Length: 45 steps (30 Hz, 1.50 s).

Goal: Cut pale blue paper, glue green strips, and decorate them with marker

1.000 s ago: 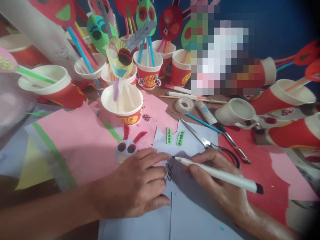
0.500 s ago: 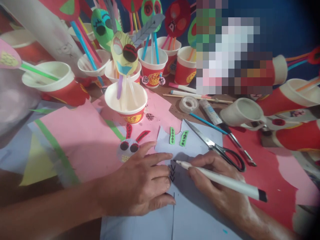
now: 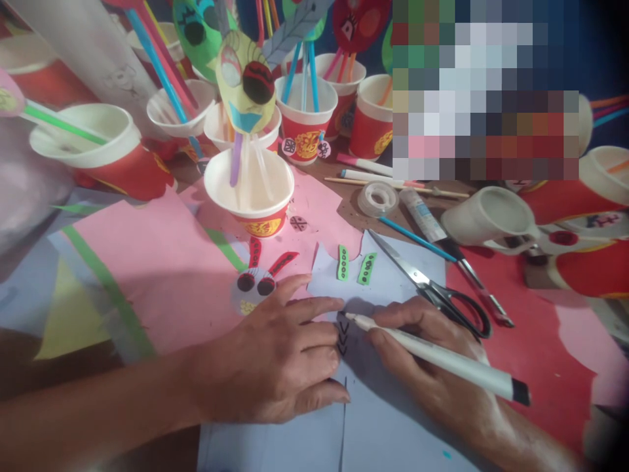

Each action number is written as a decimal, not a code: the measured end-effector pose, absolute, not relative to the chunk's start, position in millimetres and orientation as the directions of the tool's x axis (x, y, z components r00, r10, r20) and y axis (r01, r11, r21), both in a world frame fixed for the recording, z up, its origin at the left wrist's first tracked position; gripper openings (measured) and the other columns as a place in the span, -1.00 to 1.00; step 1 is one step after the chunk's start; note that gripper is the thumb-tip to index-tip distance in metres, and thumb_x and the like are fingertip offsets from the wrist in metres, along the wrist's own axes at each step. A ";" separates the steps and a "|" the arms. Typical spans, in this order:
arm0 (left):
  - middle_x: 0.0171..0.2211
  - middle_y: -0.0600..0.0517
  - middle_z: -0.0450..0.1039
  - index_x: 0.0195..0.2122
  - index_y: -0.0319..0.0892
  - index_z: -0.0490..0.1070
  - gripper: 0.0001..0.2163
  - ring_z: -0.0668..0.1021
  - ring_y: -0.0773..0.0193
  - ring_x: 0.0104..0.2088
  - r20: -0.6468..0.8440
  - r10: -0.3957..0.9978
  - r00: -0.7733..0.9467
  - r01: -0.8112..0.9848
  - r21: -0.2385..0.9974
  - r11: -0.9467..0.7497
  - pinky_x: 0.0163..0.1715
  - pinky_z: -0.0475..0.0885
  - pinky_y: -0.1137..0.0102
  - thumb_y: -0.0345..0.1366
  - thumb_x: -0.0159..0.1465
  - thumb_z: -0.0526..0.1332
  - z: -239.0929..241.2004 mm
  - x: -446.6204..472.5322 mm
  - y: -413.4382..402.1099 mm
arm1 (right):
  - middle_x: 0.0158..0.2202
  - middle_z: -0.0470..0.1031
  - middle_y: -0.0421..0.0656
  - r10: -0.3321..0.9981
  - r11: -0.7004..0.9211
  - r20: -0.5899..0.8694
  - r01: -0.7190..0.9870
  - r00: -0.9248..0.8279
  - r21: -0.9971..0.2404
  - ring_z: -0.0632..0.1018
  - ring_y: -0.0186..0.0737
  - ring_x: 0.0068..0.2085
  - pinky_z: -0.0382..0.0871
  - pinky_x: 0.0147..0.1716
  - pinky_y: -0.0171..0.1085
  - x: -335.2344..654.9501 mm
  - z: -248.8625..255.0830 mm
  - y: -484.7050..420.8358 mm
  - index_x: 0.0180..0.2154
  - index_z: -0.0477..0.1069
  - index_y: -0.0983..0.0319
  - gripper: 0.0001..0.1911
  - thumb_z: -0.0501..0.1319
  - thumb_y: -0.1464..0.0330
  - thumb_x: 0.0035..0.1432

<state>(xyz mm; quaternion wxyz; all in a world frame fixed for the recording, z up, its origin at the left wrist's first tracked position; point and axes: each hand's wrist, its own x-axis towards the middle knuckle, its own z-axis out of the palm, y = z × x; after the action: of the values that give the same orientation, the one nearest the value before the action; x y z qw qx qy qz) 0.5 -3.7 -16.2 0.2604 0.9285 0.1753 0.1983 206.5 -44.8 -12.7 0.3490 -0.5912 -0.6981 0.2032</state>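
The right hand [image 3: 432, 367] pinches a white pen [image 3: 437, 357], its tip on the pale blue paper [image 3: 393, 426] beside small black marks. The left hand [image 3: 275, 360] lies flat with its fingers spread, pressing the paper down. Scissors [image 3: 432, 288] lie near.

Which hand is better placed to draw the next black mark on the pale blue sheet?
Right hand: it holds the pen, tip beside the marks. Left hand lies flat on the sheet.

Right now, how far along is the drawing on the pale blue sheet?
Done: a few black chevrons at the line's top. In hand: the right hand holds the white marker pen there, while the left hand flattens the pale blue paper sheet. Left: the long black line below is bare.
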 end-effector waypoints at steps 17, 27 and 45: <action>-0.29 0.01 0.55 -0.36 -0.24 0.44 -0.80 0.44 0.09 0.07 0.288 0.430 0.856 0.220 0.549 -0.806 0.21 -0.03 0.14 -0.24 0.32 0.15 -15.0 0.1 -3.9 | -0.64 0.45 -0.27 0.956 0.260 0.275 0.725 -0.100 -0.638 0.48 -0.42 -0.64 0.34 -0.64 -0.48 207.0 -9.8 -43.7 -0.53 0.31 0.20 -0.86 0.15 0.40 0.06; -0.27 0.00 0.55 -0.33 -0.23 0.45 -0.81 0.43 0.11 0.08 0.295 0.428 0.854 0.220 0.541 -0.812 0.22 -0.05 0.13 -0.24 0.32 0.15 -16.5 -0.5 -4.1 | -0.65 0.43 -0.29 0.965 0.236 0.247 0.710 -0.090 -0.664 0.48 -0.39 -0.63 0.36 -0.64 -0.45 207.7 -8.7 -47.3 -0.53 0.29 0.16 -0.86 0.16 0.41 0.05; -0.27 -0.01 0.55 -0.35 -0.23 0.46 -0.80 0.42 0.12 0.10 0.274 0.437 0.857 0.228 0.560 -0.797 0.23 -0.04 0.14 -0.23 0.32 0.14 -16.8 -0.9 -5.0 | -0.57 0.45 -0.33 0.969 0.188 0.247 0.721 -0.024 -0.667 0.46 -0.44 -0.63 0.34 -0.65 -0.48 215.6 -18.1 -55.3 -0.42 0.33 0.15 -0.92 0.20 0.37 0.12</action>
<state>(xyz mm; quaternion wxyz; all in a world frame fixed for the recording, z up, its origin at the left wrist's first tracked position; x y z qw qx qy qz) -0.9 -5.0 -16.8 0.2636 0.9267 0.1795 0.1987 215.6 -55.3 -18.1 0.3395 -0.6104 -0.6920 0.1827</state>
